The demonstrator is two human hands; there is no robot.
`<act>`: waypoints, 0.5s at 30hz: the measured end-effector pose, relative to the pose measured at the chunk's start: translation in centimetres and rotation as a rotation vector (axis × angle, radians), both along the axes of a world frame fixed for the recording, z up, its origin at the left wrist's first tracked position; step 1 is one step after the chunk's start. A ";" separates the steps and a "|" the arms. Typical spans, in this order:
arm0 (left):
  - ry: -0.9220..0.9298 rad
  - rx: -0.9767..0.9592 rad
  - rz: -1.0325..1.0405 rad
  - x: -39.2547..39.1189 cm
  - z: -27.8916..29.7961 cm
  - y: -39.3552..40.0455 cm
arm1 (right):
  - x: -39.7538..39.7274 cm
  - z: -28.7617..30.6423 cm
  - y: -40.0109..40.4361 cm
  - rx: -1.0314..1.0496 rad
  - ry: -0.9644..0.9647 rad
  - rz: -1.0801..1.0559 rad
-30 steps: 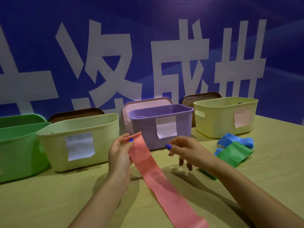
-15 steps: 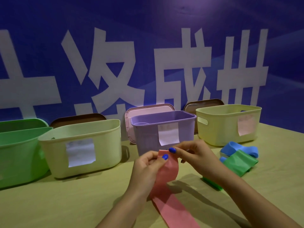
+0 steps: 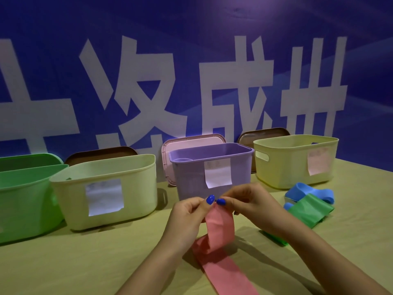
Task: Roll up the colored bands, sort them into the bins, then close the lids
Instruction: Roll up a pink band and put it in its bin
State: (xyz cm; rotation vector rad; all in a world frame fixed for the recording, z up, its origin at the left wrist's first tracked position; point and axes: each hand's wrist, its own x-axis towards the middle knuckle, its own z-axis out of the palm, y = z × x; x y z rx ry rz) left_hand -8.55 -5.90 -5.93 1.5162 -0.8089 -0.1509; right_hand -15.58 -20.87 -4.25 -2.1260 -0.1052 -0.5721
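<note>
A long pink band [image 3: 221,228] hangs from both my hands and trails down across the table toward me. My left hand [image 3: 187,218] and my right hand [image 3: 244,201] pinch its top end together, thumbs touching, just in front of the purple bin [image 3: 191,179]. To the right on the table lie a green band [image 3: 308,211] and a blue band [image 3: 308,191]. Along the back stand a green bin [image 3: 23,201], a pale cream bin [image 3: 140,188], the purple bin and a yellow bin [image 3: 282,162], all with open tops.
Lids lean against the blue wall behind the bins: a brown lid [image 3: 102,153], a pink lid [image 3: 189,140] and another brown lid [image 3: 263,134]. White paper labels hang on the bin fronts. The table [image 3: 85,262] is yellowish green.
My hands have come together at the pink band's top end, which was held spread out before. The end now bunches between both thumbs, nearer the purple bin.
</note>
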 end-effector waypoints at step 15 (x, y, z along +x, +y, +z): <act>-0.041 0.079 -0.035 0.6 0.6 0.7 | -0.2 0.3 -0.4 -0.043 0.033 -0.021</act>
